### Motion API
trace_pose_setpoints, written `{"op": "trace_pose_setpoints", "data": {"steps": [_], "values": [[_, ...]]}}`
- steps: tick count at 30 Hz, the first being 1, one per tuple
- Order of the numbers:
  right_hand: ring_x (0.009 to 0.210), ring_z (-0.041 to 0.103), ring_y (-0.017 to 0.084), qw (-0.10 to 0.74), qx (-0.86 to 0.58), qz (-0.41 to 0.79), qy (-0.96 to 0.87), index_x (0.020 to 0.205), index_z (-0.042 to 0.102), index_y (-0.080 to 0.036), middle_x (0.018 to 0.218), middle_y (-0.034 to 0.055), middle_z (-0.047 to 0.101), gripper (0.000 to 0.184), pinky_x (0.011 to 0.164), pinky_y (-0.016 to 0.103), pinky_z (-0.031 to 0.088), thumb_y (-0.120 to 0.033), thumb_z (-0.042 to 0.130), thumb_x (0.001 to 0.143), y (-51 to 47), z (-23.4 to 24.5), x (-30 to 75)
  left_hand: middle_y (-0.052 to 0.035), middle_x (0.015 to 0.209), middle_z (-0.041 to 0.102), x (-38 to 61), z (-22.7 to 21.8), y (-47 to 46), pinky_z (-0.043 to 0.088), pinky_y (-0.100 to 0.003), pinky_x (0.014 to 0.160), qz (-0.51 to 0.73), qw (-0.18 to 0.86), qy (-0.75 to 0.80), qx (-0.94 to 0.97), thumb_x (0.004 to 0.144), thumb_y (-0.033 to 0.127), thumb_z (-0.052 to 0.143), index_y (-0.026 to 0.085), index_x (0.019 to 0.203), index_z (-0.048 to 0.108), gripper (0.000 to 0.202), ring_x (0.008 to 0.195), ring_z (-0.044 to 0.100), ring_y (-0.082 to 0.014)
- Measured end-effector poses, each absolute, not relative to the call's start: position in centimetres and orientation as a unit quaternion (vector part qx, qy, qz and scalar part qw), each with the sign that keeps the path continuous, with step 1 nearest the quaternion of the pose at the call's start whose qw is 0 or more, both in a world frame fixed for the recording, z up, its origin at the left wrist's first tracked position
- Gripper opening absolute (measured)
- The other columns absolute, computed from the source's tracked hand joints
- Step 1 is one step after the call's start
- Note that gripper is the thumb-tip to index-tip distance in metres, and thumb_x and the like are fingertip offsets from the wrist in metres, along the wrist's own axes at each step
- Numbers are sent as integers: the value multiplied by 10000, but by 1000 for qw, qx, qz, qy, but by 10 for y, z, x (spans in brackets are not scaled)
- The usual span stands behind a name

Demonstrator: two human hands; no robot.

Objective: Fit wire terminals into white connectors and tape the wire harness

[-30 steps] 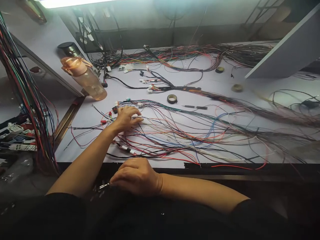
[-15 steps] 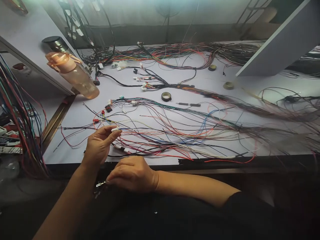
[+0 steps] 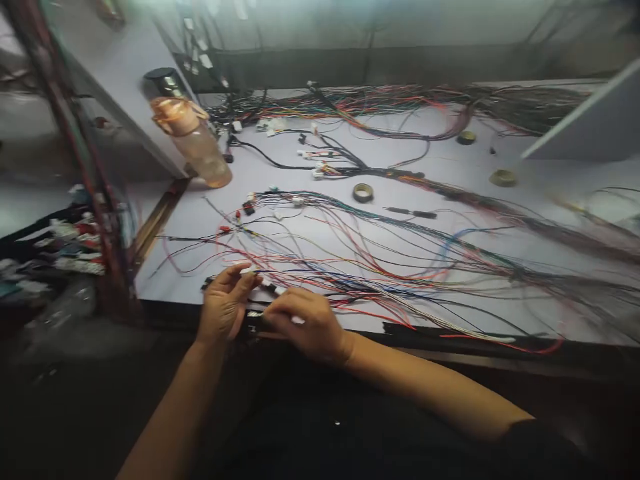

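Note:
My left hand point(image 3: 226, 307) is at the table's near edge, thumb and fingers pinched on a small white connector point(image 3: 249, 271) at the end of a wire. My right hand point(image 3: 306, 325) lies just to its right, fingers closed on a small dark connector point(image 3: 253, 315) with wires. The two hands almost touch. A wide spread of loose coloured wires point(image 3: 380, 267) fans out to the right across the white table point(image 3: 200, 227). The frame is motion-blurred.
A peach drinking bottle point(image 3: 193, 139) stands at the back left. A roll of dark tape point(image 3: 363, 193) and a thin black tool point(image 3: 411, 213) lie mid-table, two more rolls point(image 3: 503, 177) further right. Bundled harnesses point(image 3: 400, 100) run along the back. Connector bins point(image 3: 65, 247) sit on the left.
My left hand drew back from the middle of the wires to the near edge, bringing a white connector. My right hand rose from below the edge to meet it. The view swung left.

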State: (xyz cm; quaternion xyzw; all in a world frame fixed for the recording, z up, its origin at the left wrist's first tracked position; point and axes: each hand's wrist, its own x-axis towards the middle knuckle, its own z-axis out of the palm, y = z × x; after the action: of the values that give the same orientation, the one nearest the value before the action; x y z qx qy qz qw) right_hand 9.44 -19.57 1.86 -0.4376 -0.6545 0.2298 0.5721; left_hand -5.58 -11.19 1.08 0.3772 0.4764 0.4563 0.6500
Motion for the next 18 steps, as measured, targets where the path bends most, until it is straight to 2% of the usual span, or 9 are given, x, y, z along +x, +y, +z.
{"op": "trace_pose_setpoints", "data": {"steps": [6, 11, 18], "values": [[665, 575, 114, 542, -521, 260, -606, 816, 631, -181, 731, 14, 639, 154, 648, 236, 465, -250, 533, 915, -183, 25, 108, 18, 753, 681, -61, 4, -112, 523, -232, 733, 471, 681, 444, 342, 581, 310, 872, 196, 872, 684, 365, 684, 656, -99], [675, 567, 126, 498, -530, 203, -656, 815, 628, -177, 723, 23, 637, 170, 662, 247, 441, -237, 513, 925, -176, 20, 99, 9, 765, 693, -67, 0, -110, 532, -259, 778, 473, 696, 422, 338, 620, 316, 852, 199, 880, 693, 327, 707, 662, -112], [676, 580, 126, 457, -557, 185, -669, 823, 641, -176, 743, 28, 656, 181, 647, 245, 424, -252, 515, 928, -165, 16, 95, -4, 762, 707, -66, -1, -109, 550, -224, 731, 482, 704, 400, 336, 640, 312, 844, 175, 858, 710, 291, 666, 669, -102]]}}
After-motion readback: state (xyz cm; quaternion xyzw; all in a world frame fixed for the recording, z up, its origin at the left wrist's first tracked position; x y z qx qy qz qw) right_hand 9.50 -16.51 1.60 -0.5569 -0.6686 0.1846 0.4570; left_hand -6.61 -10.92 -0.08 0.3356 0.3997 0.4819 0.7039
